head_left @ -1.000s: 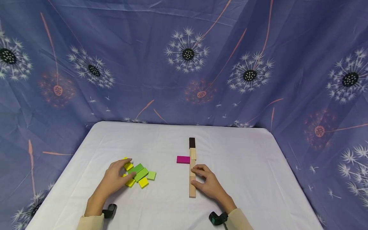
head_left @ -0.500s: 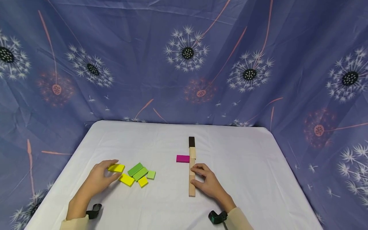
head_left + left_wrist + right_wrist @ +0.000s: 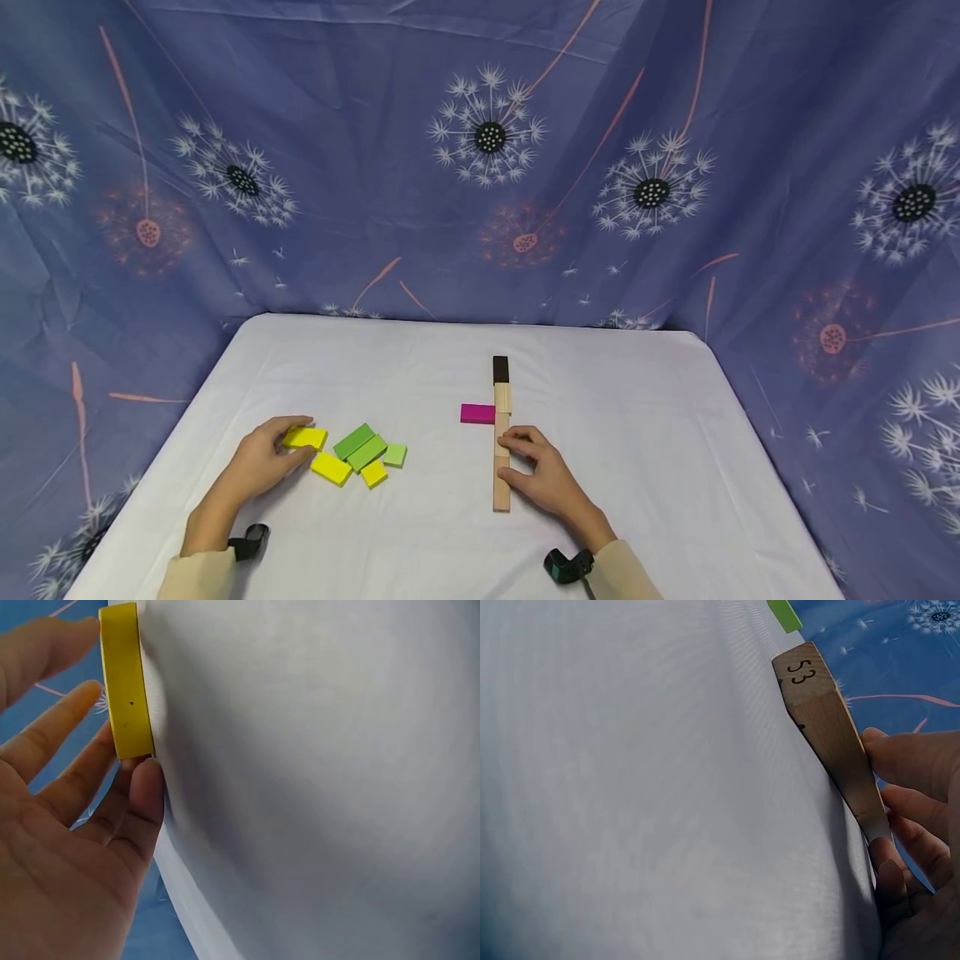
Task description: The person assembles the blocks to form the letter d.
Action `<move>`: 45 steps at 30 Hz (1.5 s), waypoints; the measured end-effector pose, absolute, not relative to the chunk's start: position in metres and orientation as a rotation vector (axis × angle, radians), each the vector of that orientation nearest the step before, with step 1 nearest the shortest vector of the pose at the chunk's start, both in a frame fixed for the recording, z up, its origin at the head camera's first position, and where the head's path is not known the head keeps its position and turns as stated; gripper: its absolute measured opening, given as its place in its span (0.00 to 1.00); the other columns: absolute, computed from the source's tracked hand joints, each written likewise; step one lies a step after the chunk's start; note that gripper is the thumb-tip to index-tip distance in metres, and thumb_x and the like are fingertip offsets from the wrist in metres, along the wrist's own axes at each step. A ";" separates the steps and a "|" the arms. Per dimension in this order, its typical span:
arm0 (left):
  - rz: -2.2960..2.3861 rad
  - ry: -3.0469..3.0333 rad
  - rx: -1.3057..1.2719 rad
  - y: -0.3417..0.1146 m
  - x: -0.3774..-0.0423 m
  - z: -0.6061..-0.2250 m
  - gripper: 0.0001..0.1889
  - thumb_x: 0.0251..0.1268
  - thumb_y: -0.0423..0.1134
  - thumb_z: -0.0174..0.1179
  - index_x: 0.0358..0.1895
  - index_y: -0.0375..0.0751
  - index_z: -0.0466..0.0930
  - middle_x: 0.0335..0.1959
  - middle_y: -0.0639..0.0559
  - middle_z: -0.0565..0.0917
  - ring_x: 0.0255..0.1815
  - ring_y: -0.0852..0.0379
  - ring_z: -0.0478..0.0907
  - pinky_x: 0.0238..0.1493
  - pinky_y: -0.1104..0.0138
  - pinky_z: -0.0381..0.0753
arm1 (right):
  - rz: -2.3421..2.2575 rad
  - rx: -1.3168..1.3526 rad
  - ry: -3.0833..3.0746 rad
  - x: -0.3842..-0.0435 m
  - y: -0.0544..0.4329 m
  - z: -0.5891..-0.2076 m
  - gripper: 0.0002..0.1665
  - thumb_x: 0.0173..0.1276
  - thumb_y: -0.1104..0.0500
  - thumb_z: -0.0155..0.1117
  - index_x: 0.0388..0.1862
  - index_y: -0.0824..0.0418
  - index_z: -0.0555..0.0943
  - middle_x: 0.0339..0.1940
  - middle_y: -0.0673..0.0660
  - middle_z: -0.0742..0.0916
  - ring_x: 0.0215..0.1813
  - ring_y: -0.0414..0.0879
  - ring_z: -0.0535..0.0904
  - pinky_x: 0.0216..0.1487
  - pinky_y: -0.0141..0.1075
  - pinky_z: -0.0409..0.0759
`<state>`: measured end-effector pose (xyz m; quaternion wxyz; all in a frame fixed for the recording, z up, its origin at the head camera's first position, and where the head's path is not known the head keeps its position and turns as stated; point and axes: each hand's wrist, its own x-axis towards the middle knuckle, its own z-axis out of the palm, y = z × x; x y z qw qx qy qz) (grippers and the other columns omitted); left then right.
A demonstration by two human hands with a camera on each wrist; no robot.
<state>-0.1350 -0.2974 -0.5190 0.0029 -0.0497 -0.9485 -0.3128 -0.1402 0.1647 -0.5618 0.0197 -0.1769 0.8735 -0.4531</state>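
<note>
In the head view my left hand (image 3: 264, 457) is at the left, its thumb and fingers holding the ends of a yellow block (image 3: 306, 438) that lies left of other coloured blocks. The left wrist view shows that yellow block (image 3: 126, 682) between thumb and fingers. My right hand (image 3: 546, 473) rests its fingertips along the right side of a column of plain wooden blocks (image 3: 502, 493). In the right wrist view the near end of a wooden block (image 3: 801, 671) bears the number 53. A dark brown block (image 3: 501, 370) tops the column, and a magenta block (image 3: 477, 413) sticks out to its left.
Beside the left hand lie another yellow block (image 3: 331, 469), two green blocks (image 3: 367, 452), a small yellow block (image 3: 373, 474) and a small light green block (image 3: 395, 455). A white cloth covers the table (image 3: 630, 400); a patterned blue curtain (image 3: 375, 167) hangs behind it.
The left hand drew the yellow block leftward, away from the green ones, and its thumb has since come nearer to the block. The right hand has stayed on the wooden column.
</note>
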 end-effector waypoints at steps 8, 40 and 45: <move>-0.938 -2.969 -0.134 -0.298 -0.136 -0.519 0.22 0.61 0.35 0.72 0.58 0.31 0.83 0.56 0.32 0.83 0.52 0.39 0.81 0.49 0.48 0.81 | -1.412 -0.540 2.699 -0.140 0.165 -0.560 0.27 0.64 0.52 0.77 0.62 0.55 0.85 0.63 0.46 0.80 0.68 0.47 0.76 0.70 0.48 0.76; -0.958 -2.981 -0.092 -0.288 -0.134 -0.518 0.22 0.58 0.38 0.74 0.55 0.34 0.85 0.46 0.41 0.86 0.40 0.52 0.78 0.38 0.62 0.78 | -1.458 -0.550 2.677 -0.138 0.164 -0.561 0.27 0.64 0.52 0.77 0.62 0.55 0.85 0.64 0.48 0.80 0.67 0.49 0.77 0.66 0.43 0.78; -0.941 -2.989 -0.095 -0.288 -0.134 -0.518 0.22 0.57 0.37 0.74 0.54 0.32 0.85 0.43 0.43 0.85 0.38 0.53 0.76 0.36 0.64 0.76 | -1.465 -0.544 2.673 -0.139 0.164 -0.561 0.27 0.64 0.52 0.78 0.62 0.55 0.85 0.64 0.48 0.80 0.68 0.49 0.77 0.66 0.44 0.78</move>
